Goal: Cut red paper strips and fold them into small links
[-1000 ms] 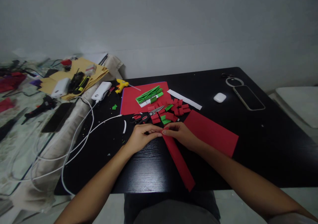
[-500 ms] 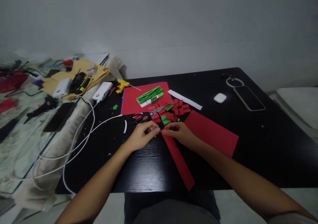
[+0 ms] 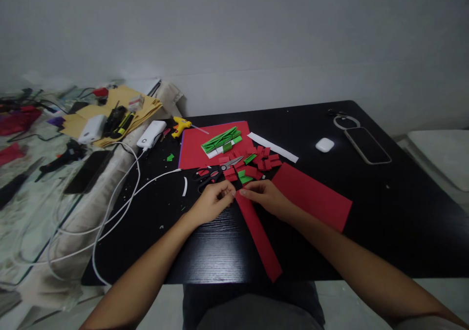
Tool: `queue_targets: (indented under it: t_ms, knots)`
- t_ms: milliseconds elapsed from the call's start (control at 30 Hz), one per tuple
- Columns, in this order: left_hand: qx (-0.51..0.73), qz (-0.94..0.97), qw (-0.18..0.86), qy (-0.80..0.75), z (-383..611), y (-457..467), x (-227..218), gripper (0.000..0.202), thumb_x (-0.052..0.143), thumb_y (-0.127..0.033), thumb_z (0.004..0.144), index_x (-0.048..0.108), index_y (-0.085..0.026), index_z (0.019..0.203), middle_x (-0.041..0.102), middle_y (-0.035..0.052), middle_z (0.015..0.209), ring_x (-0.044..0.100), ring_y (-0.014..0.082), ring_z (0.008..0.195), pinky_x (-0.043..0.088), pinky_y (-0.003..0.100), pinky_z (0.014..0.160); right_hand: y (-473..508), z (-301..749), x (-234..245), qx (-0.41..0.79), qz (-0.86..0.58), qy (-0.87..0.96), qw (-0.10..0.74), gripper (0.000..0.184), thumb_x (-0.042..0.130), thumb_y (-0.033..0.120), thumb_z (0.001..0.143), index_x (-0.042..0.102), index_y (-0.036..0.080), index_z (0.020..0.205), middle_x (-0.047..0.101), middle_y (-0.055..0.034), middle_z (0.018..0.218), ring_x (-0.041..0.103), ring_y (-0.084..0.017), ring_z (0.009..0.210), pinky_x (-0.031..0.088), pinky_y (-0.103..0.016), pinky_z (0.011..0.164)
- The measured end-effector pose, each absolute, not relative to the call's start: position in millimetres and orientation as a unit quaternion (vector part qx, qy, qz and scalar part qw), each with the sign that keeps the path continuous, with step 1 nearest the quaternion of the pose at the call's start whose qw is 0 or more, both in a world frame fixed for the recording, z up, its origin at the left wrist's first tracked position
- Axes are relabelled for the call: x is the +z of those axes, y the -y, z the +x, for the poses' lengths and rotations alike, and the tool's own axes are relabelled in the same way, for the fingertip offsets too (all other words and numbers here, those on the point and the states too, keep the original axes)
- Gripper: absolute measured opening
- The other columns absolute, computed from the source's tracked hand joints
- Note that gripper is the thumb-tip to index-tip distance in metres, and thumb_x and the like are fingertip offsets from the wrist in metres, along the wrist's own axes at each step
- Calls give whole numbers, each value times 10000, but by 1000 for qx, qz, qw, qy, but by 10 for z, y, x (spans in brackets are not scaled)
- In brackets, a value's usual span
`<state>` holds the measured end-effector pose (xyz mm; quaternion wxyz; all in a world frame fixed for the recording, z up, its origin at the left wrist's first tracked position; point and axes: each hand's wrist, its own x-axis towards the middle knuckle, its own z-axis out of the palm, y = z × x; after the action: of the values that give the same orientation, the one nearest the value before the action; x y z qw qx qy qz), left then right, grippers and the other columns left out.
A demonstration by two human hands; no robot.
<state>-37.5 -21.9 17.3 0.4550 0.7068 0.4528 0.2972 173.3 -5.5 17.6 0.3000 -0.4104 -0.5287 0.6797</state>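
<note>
A long red paper strip (image 3: pixel 258 235) slants from my fingertips down to the table's front edge. My right hand (image 3: pixel 264 196) is closed on its upper end, thumb and fingers pinching it. Close beside it, my left hand (image 3: pixel 217 199) has its fingers curled and its thumb and fingertip pressed together at the strip's tip; the exact grip is partly hidden. Just beyond my hands lie black-handled scissors (image 3: pixel 214 174), several small folded red paper pieces (image 3: pixel 264 164) and a green folded piece (image 3: pixel 244 176). A larger red sheet (image 3: pixel 311 196) lies under my right forearm.
Folded green strips (image 3: pixel 222 141) rest on a red sheet (image 3: pixel 191 149), near a yellow glue gun (image 3: pixel 180 126) and a white paper strip (image 3: pixel 273 147). A white power bank (image 3: pixel 151 134) with cable is left. An earbud case (image 3: pixel 324 145) and a phone (image 3: pixel 367 145) are right.
The strip's lower end has swung slightly left, and its upper end has shifted a little left toward my left hand. Both hands stay nearly in place.
</note>
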Motion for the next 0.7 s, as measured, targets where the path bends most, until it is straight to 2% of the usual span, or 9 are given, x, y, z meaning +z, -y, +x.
queue_targets:
  t_ms: [233,400,700]
  knots:
    - [292,744,391,-455,-374,216,226,206,525,-300,963,598,-161,830,550,-23,680,503,104,622,392,207,589,45,1736,168,659,-421,543,306,351,775,509,751,721,165,705,640,7,668,543,-136,634,392,-272,613]
    - [310,733,399,-456,-388,208,204,188,518,-285,959,580,-164,828,545,-21,690,508,107,626,404,206,596,61,1728,195,685,-419,524,284,395,746,555,761,739,161,742,647,8,675,534,-134,629,385,-259,588]
    - [323,732,386,-459,-408,196,218,173,532,-266,951,589,-164,824,561,-15,700,518,112,641,415,213,610,65,1741,166,690,-416,524,277,383,745,537,783,761,157,744,672,1,668,528,-126,586,369,-260,566]
